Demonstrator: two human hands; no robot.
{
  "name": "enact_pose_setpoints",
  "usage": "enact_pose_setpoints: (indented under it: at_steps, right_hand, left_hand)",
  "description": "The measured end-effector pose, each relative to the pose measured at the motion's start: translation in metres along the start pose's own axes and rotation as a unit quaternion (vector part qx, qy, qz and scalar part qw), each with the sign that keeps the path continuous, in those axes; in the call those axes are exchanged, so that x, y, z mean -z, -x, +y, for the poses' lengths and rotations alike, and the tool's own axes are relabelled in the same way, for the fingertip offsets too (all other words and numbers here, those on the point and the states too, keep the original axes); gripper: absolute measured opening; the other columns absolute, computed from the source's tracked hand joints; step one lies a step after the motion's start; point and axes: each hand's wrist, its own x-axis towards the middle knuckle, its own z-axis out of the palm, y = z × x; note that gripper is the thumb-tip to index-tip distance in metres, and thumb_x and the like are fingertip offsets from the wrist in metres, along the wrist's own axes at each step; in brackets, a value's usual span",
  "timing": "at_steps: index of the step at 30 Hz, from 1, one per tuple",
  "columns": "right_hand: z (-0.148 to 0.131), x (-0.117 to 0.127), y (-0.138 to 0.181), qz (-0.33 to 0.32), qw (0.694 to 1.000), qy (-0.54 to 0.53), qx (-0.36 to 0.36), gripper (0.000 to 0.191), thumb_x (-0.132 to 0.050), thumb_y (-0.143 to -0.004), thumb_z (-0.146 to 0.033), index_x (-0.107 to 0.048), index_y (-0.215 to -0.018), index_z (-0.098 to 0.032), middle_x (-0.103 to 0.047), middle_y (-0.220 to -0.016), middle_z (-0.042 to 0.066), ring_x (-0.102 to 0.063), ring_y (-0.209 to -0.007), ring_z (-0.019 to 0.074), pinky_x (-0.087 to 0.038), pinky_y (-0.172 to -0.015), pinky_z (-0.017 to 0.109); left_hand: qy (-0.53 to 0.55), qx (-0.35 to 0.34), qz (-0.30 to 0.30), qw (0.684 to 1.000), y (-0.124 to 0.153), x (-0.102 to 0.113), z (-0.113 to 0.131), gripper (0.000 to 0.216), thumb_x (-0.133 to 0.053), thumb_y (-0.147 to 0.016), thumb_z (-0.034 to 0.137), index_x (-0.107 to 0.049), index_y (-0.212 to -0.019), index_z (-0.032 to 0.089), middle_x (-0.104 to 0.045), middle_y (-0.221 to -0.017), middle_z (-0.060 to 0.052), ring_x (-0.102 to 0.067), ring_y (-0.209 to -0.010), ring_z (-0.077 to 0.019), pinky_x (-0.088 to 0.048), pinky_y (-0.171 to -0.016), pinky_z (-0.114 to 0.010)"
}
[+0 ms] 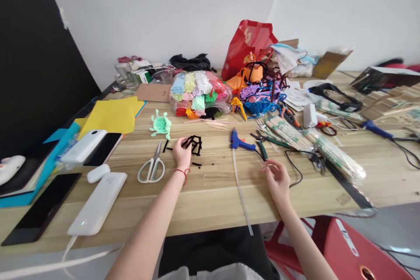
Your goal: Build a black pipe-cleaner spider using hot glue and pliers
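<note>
Now the left hand [182, 154] lies on the wooden table [210, 192], its fingertips closed on the near left edge of a black pipe-cleaner shape [196, 144] at mid-table. Short black offcuts [197, 164] lie just beside it. White-handled scissors [151, 169] rest to the left of that hand, and a green pipe-cleaner figure [160, 125] sits farther back. The right hand [278, 179] is well apart to the right, fingers loosely curled; it may be pinching a thin pale stick, but I cannot tell. Between the hands lie a blue glue gun [239, 140] and a long clear glue stick [241, 192]. Bundles of wooden skewers [315, 144] lie farther right.
</note>
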Motion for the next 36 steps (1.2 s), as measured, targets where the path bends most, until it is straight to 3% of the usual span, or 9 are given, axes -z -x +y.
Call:
enact_pose_setpoints:
  at_steps: [36]
  right_hand:
    - [0.0018,0.0008,0.0009,0.004,0.998,0.062,0.024,0.020,-0.058,-0.079,-0.028,-0.058,-0.098,-0.021,-0.064,-0.090,0.005,-0.062,-0.067,0.0173,-0.052,-0.066,0.035]
  left_hand:
    - [0.022,0.012,-0.016,1.000,0.0003,-0.0002,0.0035,0.017,-0.066,-0.067,0.020,-0.064,-0.084,0.016,-0.069,-0.084,-0.007,-0.065,-0.080,-0.0181,-0.051,-0.073,-0.030]
